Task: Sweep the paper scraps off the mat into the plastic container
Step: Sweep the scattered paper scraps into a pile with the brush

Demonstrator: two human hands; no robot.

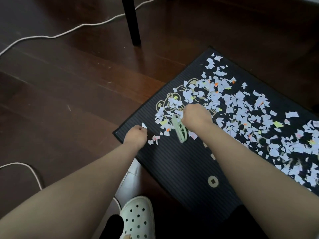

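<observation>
Dark wood floor point(69, 75), black ribbed mat point(181, 166). Paper scraps point(241, 107) cover its middle and right; right hand point(196, 116) grips a pale green brush point(180, 132) among them, left hand point(136, 137) curled at the corner — on what, I cannot tell. No container shows — brisk strokes may scatter scraps floorward.

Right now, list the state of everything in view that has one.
mat: flat on the floor.
paper scraps: scattered across the mat, unswept.
right hand: curled round the green tool.
green tool: gripped, blurred.
left hand: fisted at the mat's edge; contents unclear.
</observation>
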